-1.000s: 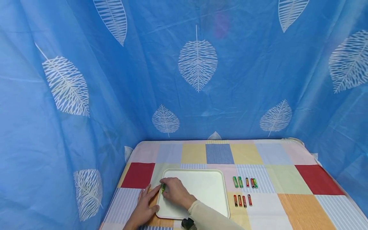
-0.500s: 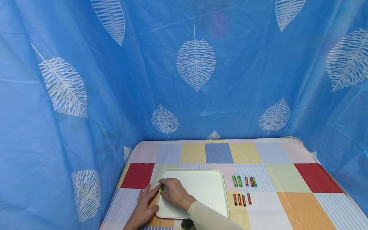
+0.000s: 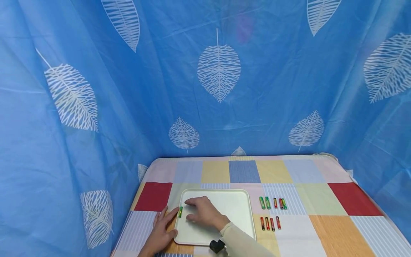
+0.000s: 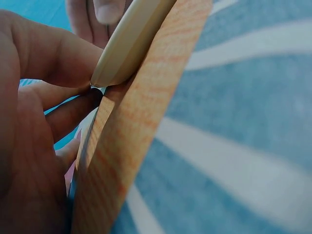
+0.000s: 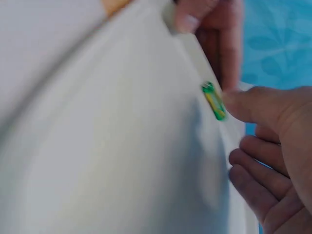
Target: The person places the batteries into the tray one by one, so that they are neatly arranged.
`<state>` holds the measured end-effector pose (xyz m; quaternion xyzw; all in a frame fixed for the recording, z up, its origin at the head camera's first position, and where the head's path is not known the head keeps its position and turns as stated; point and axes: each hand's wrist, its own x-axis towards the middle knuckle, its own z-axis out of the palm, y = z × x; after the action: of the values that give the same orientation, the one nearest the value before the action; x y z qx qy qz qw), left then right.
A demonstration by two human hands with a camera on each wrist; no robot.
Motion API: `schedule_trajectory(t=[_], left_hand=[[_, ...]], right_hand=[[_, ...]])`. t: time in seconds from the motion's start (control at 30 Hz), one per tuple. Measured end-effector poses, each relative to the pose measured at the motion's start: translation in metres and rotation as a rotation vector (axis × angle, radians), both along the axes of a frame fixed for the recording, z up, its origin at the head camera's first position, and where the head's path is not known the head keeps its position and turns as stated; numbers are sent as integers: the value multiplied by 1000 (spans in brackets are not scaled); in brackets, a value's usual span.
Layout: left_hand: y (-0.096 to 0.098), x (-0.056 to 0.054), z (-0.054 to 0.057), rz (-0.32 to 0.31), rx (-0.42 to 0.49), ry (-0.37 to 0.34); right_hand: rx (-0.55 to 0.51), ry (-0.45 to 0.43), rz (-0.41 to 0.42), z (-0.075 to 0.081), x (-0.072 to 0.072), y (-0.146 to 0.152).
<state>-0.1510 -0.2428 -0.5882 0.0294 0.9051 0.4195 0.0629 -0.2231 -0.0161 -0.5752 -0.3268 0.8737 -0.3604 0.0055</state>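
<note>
Along the inside of the tray's left edge lies one green battery, lengthwise to that edge, resting on the tray. Tray is white, rectangular, rounded corners, shallow rim. Right hand is over the left half of the tray, just right of the green battery and apart from it in head view; thumb and index stand apart, the other fingers loosely bent in right wrist view. Left hand is at the tray's left edge: index tip at the rim beside the battery, thumb on the rim near the front left corner, fingers mostly straight and spread. Left wrist view shows the thumb touching the tray's rim from outside.

Right of the tray, two rows of batteries. Far row: two green batteries nearest the tray, then a red battery, then a red-and-green pair close together. Near row, also right of the tray: four red batteries, side by side, slightly uneven.

Under the tray, patchwork tablecloth. At the tray's front edge, a black device by the right wrist, plus a cream sleeve. Beyond the tray, blue curtain with white leaf prints.
</note>
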Motion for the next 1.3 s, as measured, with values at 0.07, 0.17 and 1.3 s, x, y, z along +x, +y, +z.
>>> schedule_trajectory(t=[0.07,0.17,1.3], left_hand=[[0,0,0,8,1,-12],[1,0,-1,12,5,-14],[-2,-2,-1,4,10,4]], right_hand=[[-12,-32,-6,3,-2,7],[-40,-98,-21,7,-4,19],[-199,-306,-77,39,1,153]])
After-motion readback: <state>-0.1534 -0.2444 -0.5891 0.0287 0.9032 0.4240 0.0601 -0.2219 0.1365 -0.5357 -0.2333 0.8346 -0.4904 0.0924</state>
